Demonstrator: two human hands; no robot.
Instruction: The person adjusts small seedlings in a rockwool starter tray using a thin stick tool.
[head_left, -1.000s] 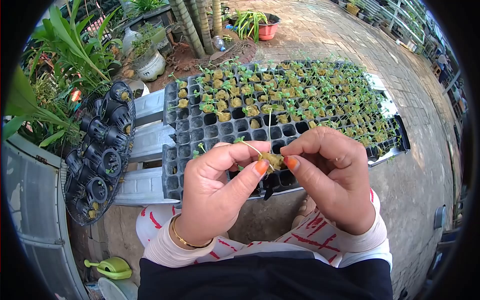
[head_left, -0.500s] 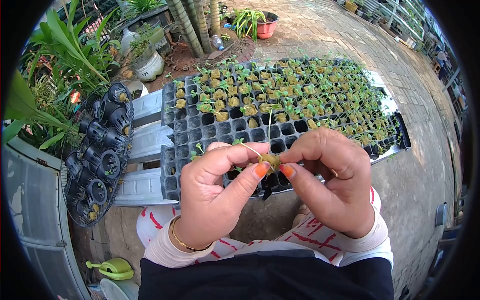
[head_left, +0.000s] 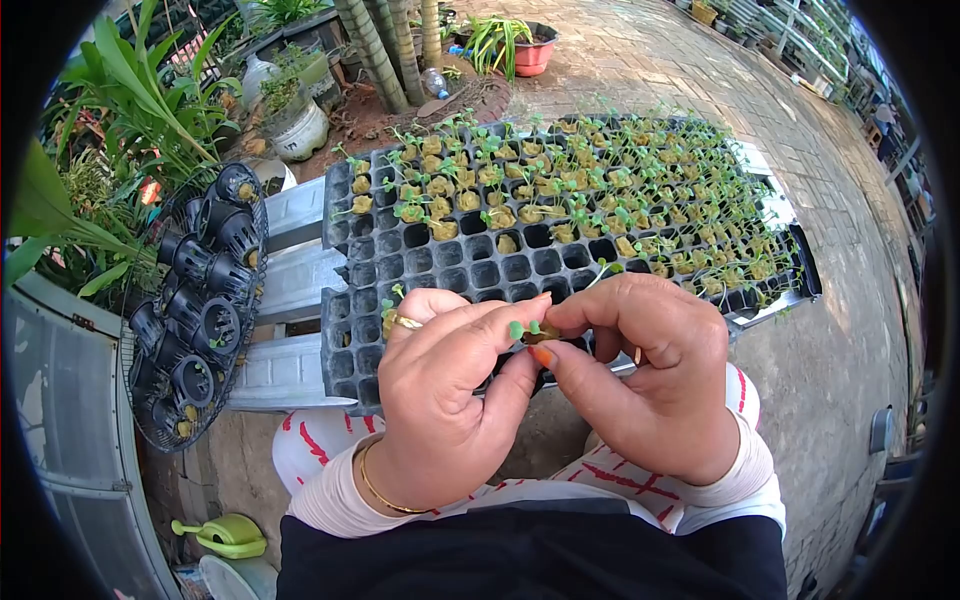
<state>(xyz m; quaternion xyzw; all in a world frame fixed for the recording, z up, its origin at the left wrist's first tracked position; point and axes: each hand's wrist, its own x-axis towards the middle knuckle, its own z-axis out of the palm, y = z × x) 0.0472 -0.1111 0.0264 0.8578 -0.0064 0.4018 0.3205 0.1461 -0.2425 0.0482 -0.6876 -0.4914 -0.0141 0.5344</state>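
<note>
My left hand [head_left: 450, 390] and my right hand [head_left: 645, 370] meet at the fingertips above the near edge of a black seedling tray [head_left: 420, 262]. Between their fingers is a small brownish plug with green sprouts [head_left: 541, 333], mostly covered by the fingers. Both hands are closed in a pinch on it. One thin stem with a leaf rises over my right index finger. The tray holds many seedlings in brown plugs [head_left: 500, 216] at its middle and right, and several bare cells at the left.
Left of the tray, a black mesh basket [head_left: 258, 240] holds black net pots [head_left: 238, 238]. The tray rests on a slatted metal bench [head_left: 290, 285]. A green watering can [head_left: 232, 537] stands at the lower left. A red planter [head_left: 535, 52] sits beyond the tray.
My left hand has turned, its fingers now reaching over the plug. My right hand has moved slightly left and down. The plug is more hidden, and its sprouts lie differently.
</note>
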